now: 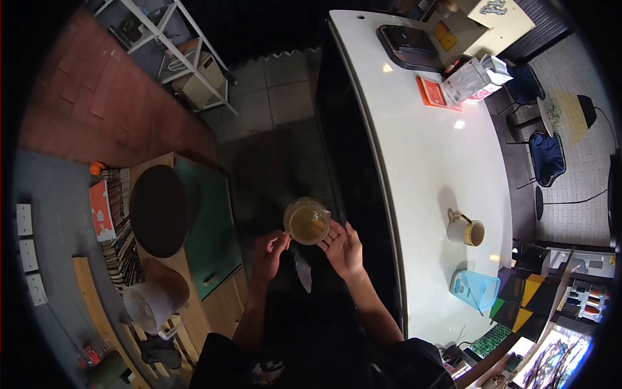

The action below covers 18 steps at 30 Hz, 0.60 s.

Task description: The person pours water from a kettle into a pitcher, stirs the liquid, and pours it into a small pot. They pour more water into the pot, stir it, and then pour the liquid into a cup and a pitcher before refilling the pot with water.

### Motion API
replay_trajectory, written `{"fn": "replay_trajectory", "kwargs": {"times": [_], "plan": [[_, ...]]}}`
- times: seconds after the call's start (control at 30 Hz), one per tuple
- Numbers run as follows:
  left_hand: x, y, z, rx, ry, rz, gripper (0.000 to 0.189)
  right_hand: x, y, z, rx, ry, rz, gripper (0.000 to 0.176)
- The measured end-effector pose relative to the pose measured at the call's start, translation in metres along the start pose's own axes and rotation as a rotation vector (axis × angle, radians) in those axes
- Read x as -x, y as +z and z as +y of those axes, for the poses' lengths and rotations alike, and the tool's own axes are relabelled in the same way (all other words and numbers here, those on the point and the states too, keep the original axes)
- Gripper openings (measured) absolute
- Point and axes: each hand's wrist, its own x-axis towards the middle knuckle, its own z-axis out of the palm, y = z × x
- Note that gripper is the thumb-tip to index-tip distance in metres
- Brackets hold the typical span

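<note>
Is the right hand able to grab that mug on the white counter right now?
Probably not right away: the right hand is busy at the glass jug. With that hand freed, maybe yes: nothing seems to block the way to the mug on the white counter.

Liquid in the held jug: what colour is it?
Yellowish green; the liquid shows in the head view, the only one.

The white desk (424,165) carries a mug (459,231); near the mug sits a blue container (475,292), well apart a flat orange item (433,94).
</note>
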Motion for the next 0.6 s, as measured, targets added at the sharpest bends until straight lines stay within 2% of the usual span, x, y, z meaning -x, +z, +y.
{"fn": "replay_trajectory", "kwargs": {"times": [0.1, 0.17, 0.27, 0.37, 0.53, 0.6], "plan": [[-0.009, -0.025, -0.013, 0.061, 0.011, 0.003, 0.027, -0.014, 0.005, 0.017, 0.006, 0.013, 0.006, 0.066], [-0.019, -0.038, -0.013, -0.001, 0.003, -0.012, 0.027, -0.019, 0.009, 0.028, 0.006, -0.002, 0.108, 0.059], [-0.033, -0.05, -0.02, -0.041, -0.018, -0.034, 0.027, -0.027, 0.007, 0.04, 0.073, 0.017, 0.126, 0.066], [-0.044, -0.056, -0.019, -0.021, -0.053, -0.056, 0.028, -0.034, 0.006, 0.048, 0.117, 0.047, 0.134, 0.063], [-0.064, -0.053, -0.017, 0.026, -0.074, -0.095, 0.028, -0.041, 0.019, 0.046, 0.17, -0.027, 0.168, 0.058], [-0.076, -0.047, -0.011, 0.018, -0.016, -0.171, 0.031, -0.039, 0.021, 0.043, 0.187, -0.086, 0.192, 0.057]]}}
